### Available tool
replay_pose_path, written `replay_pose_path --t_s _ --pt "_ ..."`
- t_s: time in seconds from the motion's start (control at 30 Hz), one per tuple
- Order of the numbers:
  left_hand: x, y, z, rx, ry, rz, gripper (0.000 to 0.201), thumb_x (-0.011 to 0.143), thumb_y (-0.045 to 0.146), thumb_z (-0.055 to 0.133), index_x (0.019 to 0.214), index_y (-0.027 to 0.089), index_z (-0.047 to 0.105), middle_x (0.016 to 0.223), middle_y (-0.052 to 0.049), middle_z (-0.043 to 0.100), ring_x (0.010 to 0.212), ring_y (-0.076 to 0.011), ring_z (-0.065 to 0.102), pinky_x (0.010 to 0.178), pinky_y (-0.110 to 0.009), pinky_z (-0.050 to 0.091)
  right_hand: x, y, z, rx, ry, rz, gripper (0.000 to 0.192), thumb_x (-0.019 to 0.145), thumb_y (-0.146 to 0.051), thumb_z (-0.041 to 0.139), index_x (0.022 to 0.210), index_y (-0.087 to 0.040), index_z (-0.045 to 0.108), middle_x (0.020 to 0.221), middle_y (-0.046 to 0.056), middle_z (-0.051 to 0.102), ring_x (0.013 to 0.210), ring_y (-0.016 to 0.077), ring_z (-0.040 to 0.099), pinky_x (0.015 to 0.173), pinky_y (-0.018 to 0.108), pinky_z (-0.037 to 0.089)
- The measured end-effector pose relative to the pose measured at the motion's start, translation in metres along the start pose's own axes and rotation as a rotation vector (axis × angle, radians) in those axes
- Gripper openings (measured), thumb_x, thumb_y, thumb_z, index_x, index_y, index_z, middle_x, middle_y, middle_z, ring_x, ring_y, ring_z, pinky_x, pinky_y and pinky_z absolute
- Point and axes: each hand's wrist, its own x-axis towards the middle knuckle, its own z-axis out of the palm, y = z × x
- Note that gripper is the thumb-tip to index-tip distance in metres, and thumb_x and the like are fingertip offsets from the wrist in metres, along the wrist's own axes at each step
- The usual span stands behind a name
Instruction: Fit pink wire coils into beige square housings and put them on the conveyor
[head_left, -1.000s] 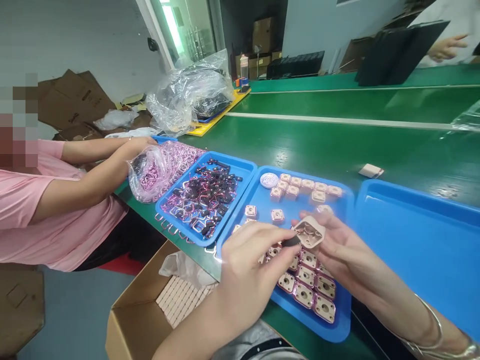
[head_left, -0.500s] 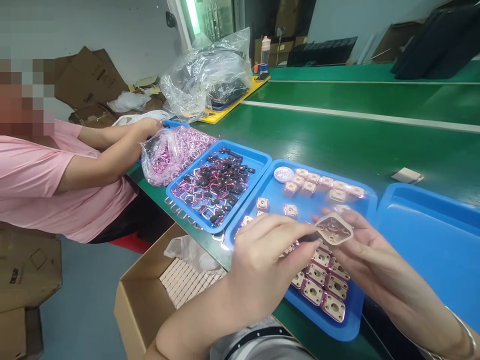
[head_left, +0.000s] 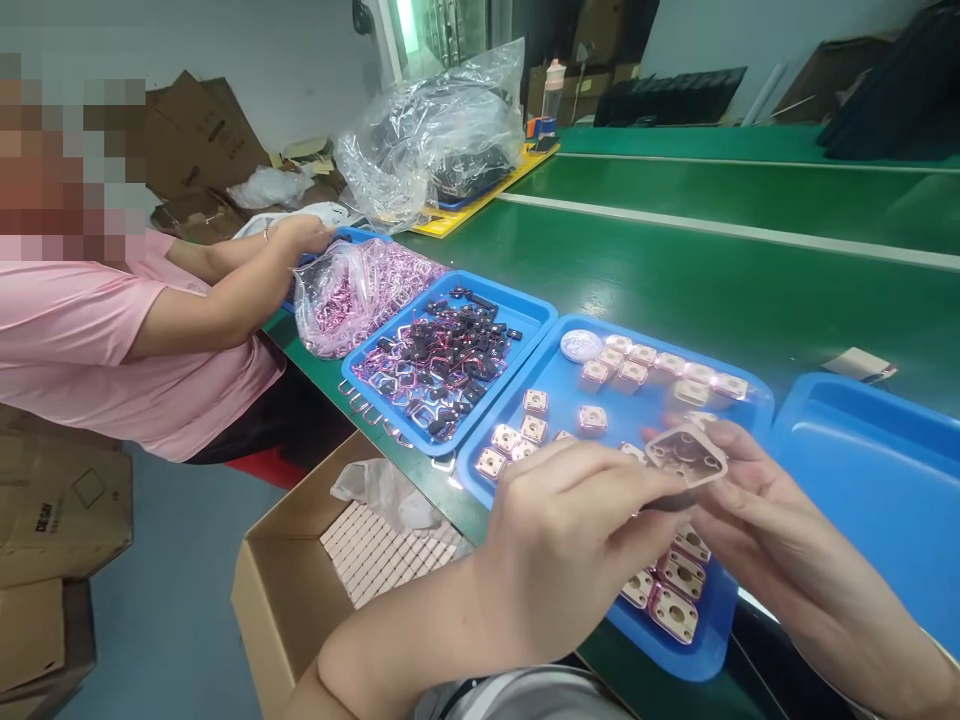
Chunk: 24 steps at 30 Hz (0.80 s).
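Note:
My right hand (head_left: 761, 490) grips a pale, see-through square housing (head_left: 688, 455) from its right side, with the hollow face showing several small round posts. My left hand (head_left: 577, 520) is closed, thumb and fingers pinching a small dark piece (head_left: 664, 500) against the housing's lower left edge. What the dark piece is stays mostly hidden by the fingers. Both hands are above a blue tray (head_left: 487, 497) that holds rows of small pink-edged square blocks (head_left: 673, 612) with round holes. Farther back in the tray lie more such blocks (head_left: 592, 418) and a round white disc (head_left: 581, 346).
To the left, a second blue tray (head_left: 541, 312) holds black parts with pink wire loops (head_left: 465, 345). Past it are a bag of pink loops (head_left: 352, 290) and a co-worker in a pink shirt (head_left: 90, 340). An open carton (head_left: 281, 570) stands below the table edge. Another blue tray (head_left: 870, 480) is on the right.
The view has shifted slightly. My left hand has moved right and now presses closer to the housing, with more of the dark piece showing under its edge. My right hand still holds the housing.

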Motion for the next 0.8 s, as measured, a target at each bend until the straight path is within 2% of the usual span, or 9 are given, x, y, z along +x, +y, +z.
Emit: replay_pose_path --t_s 0.13,0.27,0.4,0.47,0.6,0.7,0.8 --pt "-0.004 0.003 0.002 0.014 0.009 -0.001 0.007 0.083 0.014 0.064 0.088 0.015 0.069 0.084 -0.004 0.074 0.075 -0.0133 0.068 0.072 -0.025 0.057 -0.002 0.0 0.0 -0.022 0.021 -0.004 0.046 0.044 -0.022 0.091 0.081 -0.027 0.065 0.103 0.001 0.064 0.075 0.0141 0.065 0.064 0.018 0.058" --pt "-0.009 0.006 0.002 -0.02 -0.014 0.019 0.007 0.084 0.016 0.064 0.087 0.012 0.069 0.081 -0.005 0.073 0.073 -0.0123 0.067 0.073 -0.023 0.056 -0.006 -0.001 0.002 -0.012 0.031 0.001 0.045 0.043 -0.021 0.091 0.079 -0.028 0.066 0.102 0.001 0.064 0.078 0.0149 0.064 0.064 0.018 0.057" --pt "-0.015 0.007 0.003 -0.003 -0.001 0.063 0.008 0.085 0.015 0.062 0.085 0.01 0.069 0.079 -0.005 0.071 0.072 -0.0123 0.066 0.073 -0.023 0.055 -0.011 0.002 0.001 -0.018 -0.009 0.012 0.041 0.047 -0.021 0.089 0.08 -0.03 0.068 0.085 -0.001 0.064 0.068 0.0134 0.063 0.059 0.017 0.057" --pt "-0.018 0.008 0.003 0.019 0.019 0.078 0.01 0.086 0.015 0.061 0.086 0.009 0.069 0.078 -0.005 0.071 0.071 -0.0127 0.066 0.072 -0.024 0.055 -0.014 0.004 0.002 -0.021 -0.009 0.011 0.038 0.047 -0.02 0.089 0.077 -0.031 0.068 0.082 -0.001 0.064 0.067 0.0133 0.063 0.06 0.018 0.058" --pt "-0.022 0.013 0.001 0.005 0.012 0.078 0.012 0.085 0.013 0.06 0.087 0.006 0.07 0.08 -0.008 0.071 0.074 -0.0146 0.067 0.074 -0.025 0.055 -0.02 0.005 0.006 -0.053 0.004 -0.003 0.04 0.043 -0.02 0.09 0.075 -0.029 0.069 0.088 0.0 0.066 0.076 0.0154 0.065 0.069 0.019 0.058" --pt "-0.023 0.016 0.002 -0.079 -0.028 0.026 0.011 0.084 0.012 0.062 0.09 0.006 0.07 0.085 -0.008 0.073 0.078 -0.0149 0.068 0.078 -0.024 0.055 -0.024 0.006 0.007 -0.074 0.009 -0.007 0.045 0.038 -0.018 0.091 0.075 -0.029 0.068 0.087 -0.001 0.066 0.074 0.0156 0.065 0.063 0.018 0.058" --pt "-0.023 0.014 0.002 -0.145 0.068 -0.092 0.011 0.081 0.015 0.068 0.091 0.011 0.07 0.086 -0.005 0.074 0.074 -0.0131 0.068 0.076 -0.022 0.056 -0.027 0.009 0.005 -0.055 0.004 -0.023 0.043 0.039 -0.016 0.09 0.073 -0.028 0.066 0.092 -0.001 0.068 0.077 0.0161 0.066 0.064 0.019 0.058"
